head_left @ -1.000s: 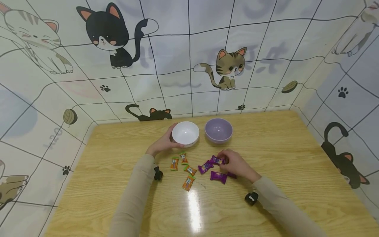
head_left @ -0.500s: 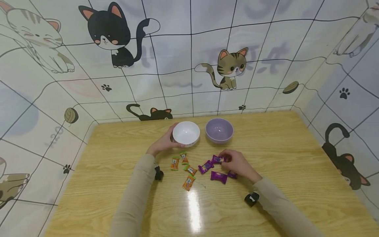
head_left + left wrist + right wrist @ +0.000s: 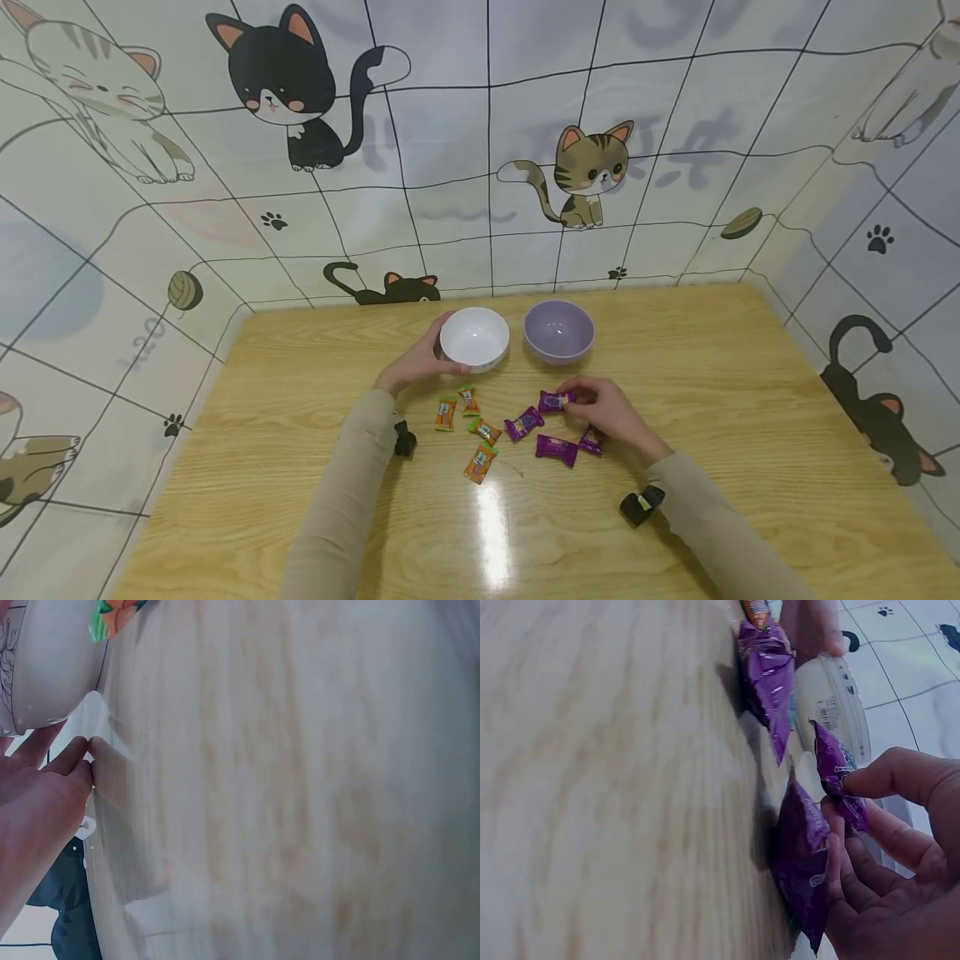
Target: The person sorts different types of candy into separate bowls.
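Four orange candies and three purple candies lie mid-surface; the right hand pinches a fourth purple candy. Near the far edge, the left hand curls round one white bowl beside one lilac bowl.

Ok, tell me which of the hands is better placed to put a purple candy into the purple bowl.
The right hand, I'd judge: it pinches a purple candy and is just on the near side of the purple bowl. The left hand is occupied holding the white bowl.
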A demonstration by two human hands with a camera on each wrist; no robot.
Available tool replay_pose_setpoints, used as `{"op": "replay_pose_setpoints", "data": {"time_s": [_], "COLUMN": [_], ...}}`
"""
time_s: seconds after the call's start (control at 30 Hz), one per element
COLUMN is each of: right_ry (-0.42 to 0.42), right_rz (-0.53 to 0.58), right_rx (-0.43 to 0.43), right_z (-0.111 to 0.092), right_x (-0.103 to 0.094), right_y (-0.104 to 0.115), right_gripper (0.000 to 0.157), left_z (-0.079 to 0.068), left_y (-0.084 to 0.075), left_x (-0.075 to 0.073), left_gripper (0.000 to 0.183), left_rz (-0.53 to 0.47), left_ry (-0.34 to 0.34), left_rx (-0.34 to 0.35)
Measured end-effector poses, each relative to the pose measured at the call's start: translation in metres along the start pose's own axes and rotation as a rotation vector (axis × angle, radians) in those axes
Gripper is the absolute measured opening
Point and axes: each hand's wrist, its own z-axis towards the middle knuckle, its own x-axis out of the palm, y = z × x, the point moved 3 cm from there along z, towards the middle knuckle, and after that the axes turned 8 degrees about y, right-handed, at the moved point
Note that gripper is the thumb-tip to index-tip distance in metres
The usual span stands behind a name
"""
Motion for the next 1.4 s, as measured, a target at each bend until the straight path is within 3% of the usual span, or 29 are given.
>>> {"op": "replay_pose_setpoints", "data": {"time_s": [0.27,0.6,0.87,1.1,1.4], "right_ry": [-0.001,-0.017,-0.008,-0.008,-0.022], "right_rz": [0.130,0.161,0.206,0.203,0.186], "right_rx": [0.011,-0.021,-0.004,-0.029,-0.016], "right_z": [0.000,0.006,0.024,0.044,0.079], "right_x": [-0.003,-0.001,0.005,0.009,0.015], "right_y": [0.006,0.025,0.040,0.058,0.069], "right_gripper": [0.029,0.029,0.030,0.031,0.027], "left_z": [-0.001,0.000,-0.001,0.016,0.017], "left_y": [0.002,0.002,0.001,0.037,0.039], "left_x": [-0.001,-0.002,-0.002,-0.003,-0.004], "left_gripper": [0.108,0.109,0.109,0.111,0.111], "left_rz": [-0.004,0.000,-0.007,-0.008,-0.021], "left_ry": [-0.002,-0.003,-0.003,-0.055,-0.049], "left_rx": [-0.001,0.003,-0.003,0.022,0.013]}}
